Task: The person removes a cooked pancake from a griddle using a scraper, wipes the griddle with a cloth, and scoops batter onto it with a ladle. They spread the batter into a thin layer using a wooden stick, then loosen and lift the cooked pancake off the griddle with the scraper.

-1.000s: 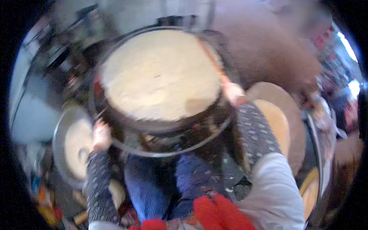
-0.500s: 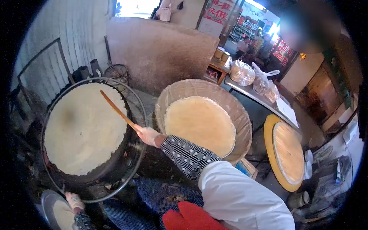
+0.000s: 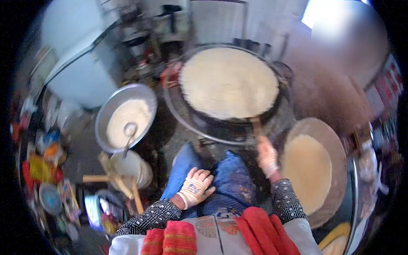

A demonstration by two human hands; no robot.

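My right hand (image 3: 267, 158), in a pale glove, grips one end of a flat wooden stick (image 3: 256, 127). The stick's far end reaches the near edge of a large, pale round flatbread (image 3: 229, 80); motion blur hides whether it is under the edge. The flatbread covers a dark round griddle (image 3: 199, 111) inside a metal ring (image 3: 178, 120). My left hand (image 3: 195, 188), in a striped glove, lies on my thigh with its fingers spread and nothing in it.
Left of the griddle stands a metal basin (image 3: 102, 127) of pale batter with a ladle (image 3: 129, 128) in it. A white bucket (image 3: 145, 175) and wooden sticks (image 3: 137, 197) are nearer me. On the right, a lined basket (image 3: 336, 163) holds a round flatbread (image 3: 307, 174).
The view has swung left. My left hand has moved from beside the batter basin onto my thigh. The stick, raised above the flatbread before, is now at its near edge.
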